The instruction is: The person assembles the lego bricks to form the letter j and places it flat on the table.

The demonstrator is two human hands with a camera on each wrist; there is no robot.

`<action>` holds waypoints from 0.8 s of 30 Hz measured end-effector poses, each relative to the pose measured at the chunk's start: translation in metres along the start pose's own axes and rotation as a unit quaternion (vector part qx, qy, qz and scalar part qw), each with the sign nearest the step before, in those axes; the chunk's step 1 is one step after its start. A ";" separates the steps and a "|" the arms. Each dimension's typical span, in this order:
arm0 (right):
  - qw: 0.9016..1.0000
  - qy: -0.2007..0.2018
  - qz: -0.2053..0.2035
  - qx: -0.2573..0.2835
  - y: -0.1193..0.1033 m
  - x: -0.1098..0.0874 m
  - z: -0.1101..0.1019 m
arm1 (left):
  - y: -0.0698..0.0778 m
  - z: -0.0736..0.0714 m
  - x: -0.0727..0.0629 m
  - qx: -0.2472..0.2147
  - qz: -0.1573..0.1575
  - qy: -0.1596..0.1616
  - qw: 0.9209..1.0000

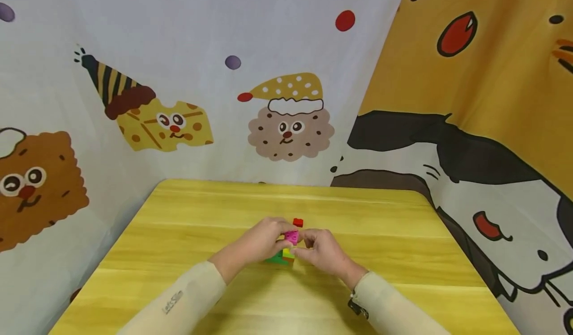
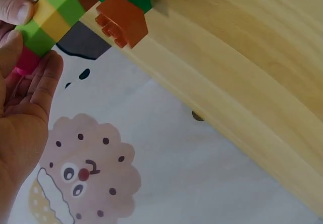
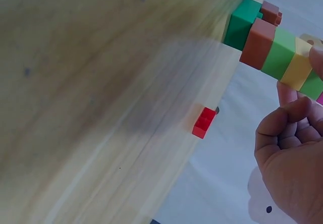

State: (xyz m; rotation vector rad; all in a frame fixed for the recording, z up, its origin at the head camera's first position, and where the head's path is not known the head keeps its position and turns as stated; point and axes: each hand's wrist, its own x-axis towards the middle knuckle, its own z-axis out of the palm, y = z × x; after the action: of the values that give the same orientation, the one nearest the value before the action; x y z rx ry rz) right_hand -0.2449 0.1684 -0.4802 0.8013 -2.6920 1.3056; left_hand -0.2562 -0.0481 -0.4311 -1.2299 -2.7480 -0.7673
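Note:
A tower of toy building blocks (image 2: 50, 19) stands between both hands: a green base block (image 3: 244, 23), then brown, light green, yellow and light green blocks, topped by a pink block (image 1: 292, 236). A second brown block (image 2: 122, 21) is joined to the base's side. My left hand (image 1: 267, 236) grips the tower's top around the pink block, thumb on one side and fingers on the other. From the right, my right hand (image 1: 326, 251) pinches the tower near the yellow block, its other fingers curled. Fingers partly hide the upper blocks.
A loose red block (image 1: 298, 222) lies on the wooden table (image 1: 188, 215) just beyond the hands. A curtain with cartoon prints (image 1: 179, 37) hangs behind the table's far edge and along its sides.

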 end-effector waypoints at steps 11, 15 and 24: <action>1.000 0.000 0.010 -0.026 0.003 0.001 0.000 | -0.020 -0.005 -0.019 0.033 -0.053 0.039 0.997; 0.998 0.009 -0.037 -0.046 0.005 -0.001 0.000 | -0.037 0.002 -0.035 0.117 -0.034 0.038 0.992; 0.980 0.056 -0.149 -0.123 0.006 -0.008 0.004 | -0.044 0.029 -0.051 0.166 0.026 0.024 0.986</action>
State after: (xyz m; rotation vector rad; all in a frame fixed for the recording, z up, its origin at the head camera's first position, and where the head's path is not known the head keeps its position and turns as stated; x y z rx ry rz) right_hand -0.2405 0.1717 -0.4894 1.0152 -2.4606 0.9045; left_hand -0.2479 -0.0957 -0.4866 -1.1864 -2.6502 -0.3115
